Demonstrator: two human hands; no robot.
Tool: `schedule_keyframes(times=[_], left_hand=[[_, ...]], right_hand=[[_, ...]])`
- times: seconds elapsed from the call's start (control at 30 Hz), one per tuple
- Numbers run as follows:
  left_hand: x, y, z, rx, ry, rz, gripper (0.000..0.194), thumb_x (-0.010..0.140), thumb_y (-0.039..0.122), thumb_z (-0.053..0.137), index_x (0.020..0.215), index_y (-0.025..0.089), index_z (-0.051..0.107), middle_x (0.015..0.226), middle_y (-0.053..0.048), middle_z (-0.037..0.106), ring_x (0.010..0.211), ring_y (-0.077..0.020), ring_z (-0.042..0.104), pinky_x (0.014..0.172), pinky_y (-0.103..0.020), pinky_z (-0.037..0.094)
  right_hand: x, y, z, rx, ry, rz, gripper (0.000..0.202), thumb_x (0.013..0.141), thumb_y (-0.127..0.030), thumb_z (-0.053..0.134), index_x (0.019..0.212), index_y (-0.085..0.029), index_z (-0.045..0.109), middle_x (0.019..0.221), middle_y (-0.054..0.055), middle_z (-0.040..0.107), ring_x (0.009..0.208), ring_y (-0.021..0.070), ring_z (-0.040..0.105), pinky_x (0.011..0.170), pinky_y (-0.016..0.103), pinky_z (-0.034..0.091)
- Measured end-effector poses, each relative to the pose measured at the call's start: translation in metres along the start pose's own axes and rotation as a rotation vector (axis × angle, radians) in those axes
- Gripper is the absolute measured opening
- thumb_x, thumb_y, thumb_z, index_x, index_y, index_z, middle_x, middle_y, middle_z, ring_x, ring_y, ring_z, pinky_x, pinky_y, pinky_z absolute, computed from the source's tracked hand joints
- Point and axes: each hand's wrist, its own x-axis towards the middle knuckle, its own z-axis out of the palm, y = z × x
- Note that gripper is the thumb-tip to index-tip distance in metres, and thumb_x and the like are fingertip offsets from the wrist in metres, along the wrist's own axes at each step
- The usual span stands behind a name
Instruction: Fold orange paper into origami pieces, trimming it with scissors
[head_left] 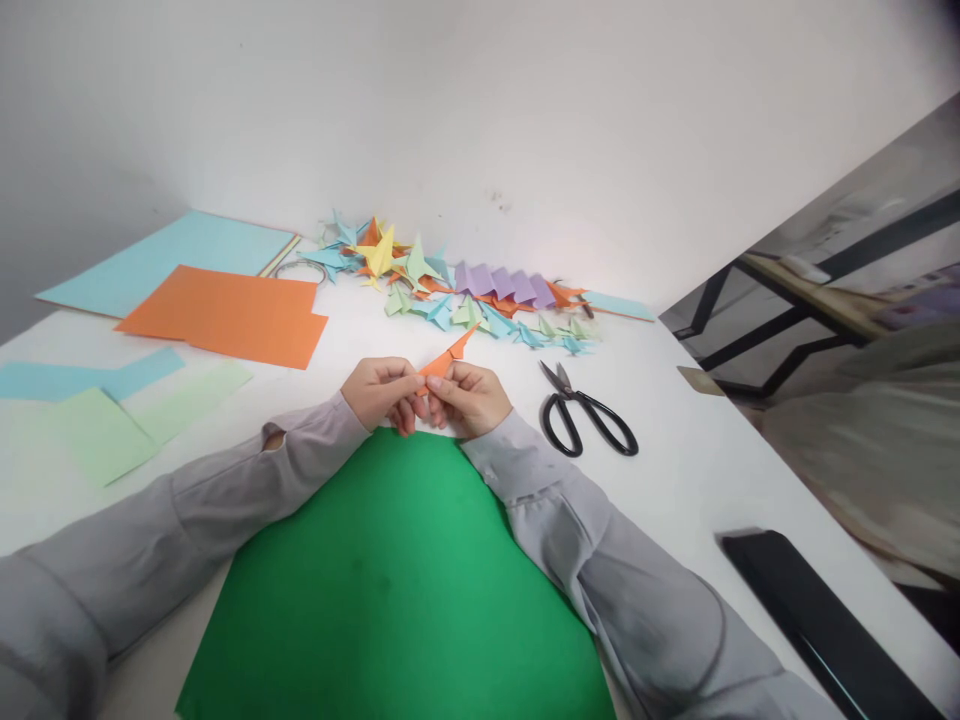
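Observation:
Between my two hands is a small folded piece of orange paper (448,357), its pointed end slanting up to the right. My left hand (381,391) pinches its lower left end with thumb and fingers. My right hand (474,397) grips the same piece from the right, thumb laid along the lower edge. The fingertips of both hands nearly meet and hide the bottom of the fold. Under my wrists lies a large green sheet (405,570). Black-handled scissors (581,405), blades slightly apart, rest to the right of my right hand.
Folded paper figures (382,252) in several colours lie along the wall, beside a row of purple folded pieces (504,286). Orange sheets (232,315), a blue sheet (180,255), a tape roll (300,271) and green sheets (105,435) are at left. A black object (817,610) lies near the right edge.

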Motion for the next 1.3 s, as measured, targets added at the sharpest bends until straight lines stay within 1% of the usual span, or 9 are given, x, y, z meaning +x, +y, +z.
schedule_keyframes(times=[0.1, 0.2, 0.33, 0.47, 0.57, 0.7, 0.9, 1.07, 1.3], left_hand=[[-0.0021, 0.0003, 0.0012, 0.059, 0.015, 0.049, 0.031, 0.065, 0.040, 0.067, 0.059, 0.012, 0.055, 0.049, -0.002, 0.060, 0.035, -0.0124, 0.054, 0.034, -0.024, 0.045], [-0.0051, 0.0014, 0.0039, 0.162, 0.064, 0.089, 0.027, 0.069, 0.036, 0.063, 0.059, 0.012, 0.058, 0.040, -0.001, 0.056, 0.033, -0.0118, 0.053, 0.034, -0.022, 0.044], [-0.0080, 0.0023, 0.0066, 0.234, 0.078, 0.123, 0.024, 0.072, 0.031, 0.060, 0.057, 0.013, 0.057, 0.037, 0.000, 0.055, 0.032, -0.0103, 0.052, 0.034, -0.019, 0.041], [-0.0063, 0.0008, 0.0043, 0.213, 0.082, 0.101, 0.028, 0.071, 0.038, 0.060, 0.058, 0.015, 0.053, 0.036, 0.001, 0.054, 0.031, -0.0110, 0.050, 0.033, -0.020, 0.040], [-0.0043, -0.0008, 0.0021, 0.243, 0.114, 0.114, 0.032, 0.070, 0.042, 0.062, 0.055, 0.017, 0.050, 0.032, 0.003, 0.049, 0.027, -0.0097, 0.045, 0.030, -0.019, 0.034], [-0.0037, -0.0011, 0.0015, 0.271, 0.119, 0.143, 0.032, 0.072, 0.041, 0.059, 0.053, 0.017, 0.050, 0.031, 0.004, 0.047, 0.026, -0.0076, 0.041, 0.029, -0.018, 0.029], [-0.0046, 0.0023, 0.0009, 0.277, 0.138, 0.094, 0.029, 0.072, 0.036, 0.058, 0.052, 0.015, 0.054, 0.029, 0.005, 0.044, 0.025, -0.0068, 0.040, 0.029, -0.018, 0.028], [-0.0038, 0.0032, 0.0005, 0.258, 0.152, 0.078, 0.027, 0.072, 0.032, 0.055, 0.051, 0.016, 0.050, 0.030, 0.005, 0.045, 0.025, -0.0074, 0.041, 0.028, -0.017, 0.027], [-0.0028, 0.0005, 0.0021, 0.288, 0.172, 0.123, 0.035, 0.071, 0.039, 0.058, 0.049, 0.017, 0.043, 0.029, 0.006, 0.045, 0.025, -0.0068, 0.041, 0.027, -0.016, 0.027]], right_hand=[[0.0004, -0.0011, 0.0002, 0.019, 0.004, 0.017, 0.037, 0.057, -0.044, 0.075, 0.056, -0.015, 0.052, 0.045, -0.003, 0.060, 0.033, 0.0074, 0.052, 0.033, 0.017, 0.042], [0.0008, -0.0019, 0.0007, 0.026, 0.024, 0.026, 0.038, 0.057, -0.047, 0.074, 0.055, -0.016, 0.052, 0.044, -0.004, 0.059, 0.032, 0.0069, 0.050, 0.032, 0.017, 0.041], [0.0009, -0.0003, 0.0013, -0.034, 0.012, -0.001, 0.039, 0.059, -0.049, 0.072, 0.057, -0.016, 0.051, 0.042, -0.005, 0.057, 0.031, 0.0062, 0.048, 0.031, 0.017, 0.038], [-0.0011, 0.0017, 0.0026, -0.131, -0.029, 0.001, 0.041, 0.061, -0.053, 0.068, 0.060, -0.016, 0.050, 0.039, -0.006, 0.054, 0.030, 0.0052, 0.045, 0.030, 0.015, 0.034], [-0.0032, 0.0005, 0.0042, -0.217, -0.066, 0.011, 0.040, 0.063, -0.053, 0.066, 0.061, -0.016, 0.051, 0.040, -0.007, 0.053, 0.031, 0.0047, 0.045, 0.030, 0.014, 0.032], [-0.0044, -0.0032, 0.0061, -0.252, -0.080, 0.048, 0.042, 0.061, -0.056, 0.066, 0.061, -0.017, 0.050, 0.040, -0.006, 0.054, 0.031, 0.0049, 0.045, 0.030, 0.014, 0.033], [-0.0058, -0.0054, 0.0085, -0.257, -0.080, 0.093, 0.045, 0.057, -0.058, 0.067, 0.063, -0.016, 0.050, 0.042, -0.006, 0.054, 0.033, 0.0051, 0.047, 0.032, 0.015, 0.034], [-0.0072, -0.0058, 0.0090, -0.304, -0.116, 0.047, 0.043, 0.064, -0.057, 0.063, 0.064, -0.016, 0.050, 0.044, -0.006, 0.054, 0.035, 0.0054, 0.047, 0.034, 0.016, 0.034], [-0.0082, -0.0032, 0.0078, -0.416, -0.155, -0.059, 0.043, 0.071, -0.058, 0.056, 0.059, -0.018, 0.044, 0.041, -0.007, 0.045, 0.034, 0.0052, 0.038, 0.036, 0.019, 0.030]])
